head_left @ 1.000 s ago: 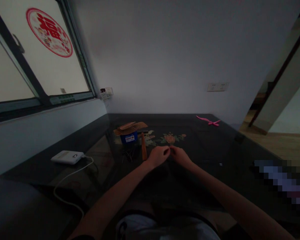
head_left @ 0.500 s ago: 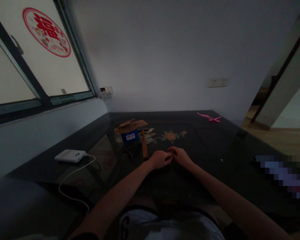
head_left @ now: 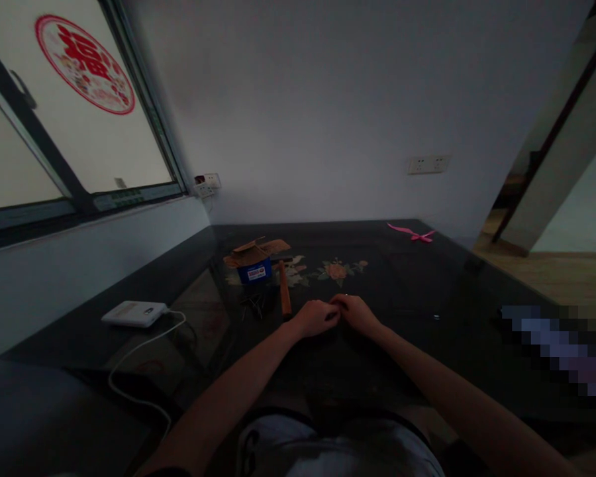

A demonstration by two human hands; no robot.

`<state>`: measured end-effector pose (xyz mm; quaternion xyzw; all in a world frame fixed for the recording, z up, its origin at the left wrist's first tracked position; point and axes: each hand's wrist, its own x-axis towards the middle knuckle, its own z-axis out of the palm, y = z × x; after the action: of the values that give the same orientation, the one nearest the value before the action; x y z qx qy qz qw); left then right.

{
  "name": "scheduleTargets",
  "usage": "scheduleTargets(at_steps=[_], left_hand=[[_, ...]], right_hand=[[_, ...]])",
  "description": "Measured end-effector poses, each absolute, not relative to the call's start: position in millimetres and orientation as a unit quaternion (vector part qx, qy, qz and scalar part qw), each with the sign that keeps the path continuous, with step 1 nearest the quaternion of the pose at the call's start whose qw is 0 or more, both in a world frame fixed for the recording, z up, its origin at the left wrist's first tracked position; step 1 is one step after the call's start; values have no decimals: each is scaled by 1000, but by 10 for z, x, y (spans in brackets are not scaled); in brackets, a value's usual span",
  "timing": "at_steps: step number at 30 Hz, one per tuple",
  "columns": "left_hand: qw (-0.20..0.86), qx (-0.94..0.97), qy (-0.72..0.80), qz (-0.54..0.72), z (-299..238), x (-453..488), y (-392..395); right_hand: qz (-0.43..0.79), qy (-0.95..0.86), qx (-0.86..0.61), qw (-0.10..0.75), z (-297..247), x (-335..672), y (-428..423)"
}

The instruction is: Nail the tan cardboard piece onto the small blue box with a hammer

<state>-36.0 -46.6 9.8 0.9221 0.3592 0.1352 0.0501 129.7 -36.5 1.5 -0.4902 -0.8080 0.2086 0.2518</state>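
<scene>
My left hand (head_left: 316,317) and my right hand (head_left: 356,311) rest close together on the dark glass table (head_left: 427,291), fingers curled and pinched toward each other. Whatever they pinch is too small and dark to make out. Just left of my left hand lies an orange wooden handle (head_left: 283,297). Beside it are a few dark nails (head_left: 252,307) and an open blue box with cardboard flaps (head_left: 255,262).
A white power bank (head_left: 135,313) with a white cable (head_left: 144,351) lies at the left. A pink ribbon (head_left: 411,232) sits at the far right corner. A floral pattern (head_left: 338,269) shows under the glass. Window at left, wall sockets (head_left: 428,163) behind, doorway at right.
Both hands have sunk slightly toward the table and stayed pinched together. The view has shifted a little.
</scene>
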Motion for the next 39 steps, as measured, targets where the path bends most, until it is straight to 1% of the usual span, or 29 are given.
scheduleTargets(at_steps=[24, 33, 35, 36, 37, 39], left_hand=[[59, 920, 366, 127, 112, -361, -467], [53, 928, 347, 124, 164, -357, -514], [58, 932, 317, 163, 247, -389, -549], [59, 927, 307, 206, 316, -430, -562], [56, 914, 305, 263, 407, -493, -568], [34, 843, 348, 408, 637, -698, -538]], right_hand=[[200, -810, -497, 239, 68, 1298, -420], [191, -815, -497, 228, 64, 1301, -423], [186, -818, -498, 222, 64, 1301, -423], [184, -819, -498, 219, 66, 1301, -425], [181, -820, -498, 216, 70, 1300, -429], [178, -821, -499, 211, 83, 1299, -440]])
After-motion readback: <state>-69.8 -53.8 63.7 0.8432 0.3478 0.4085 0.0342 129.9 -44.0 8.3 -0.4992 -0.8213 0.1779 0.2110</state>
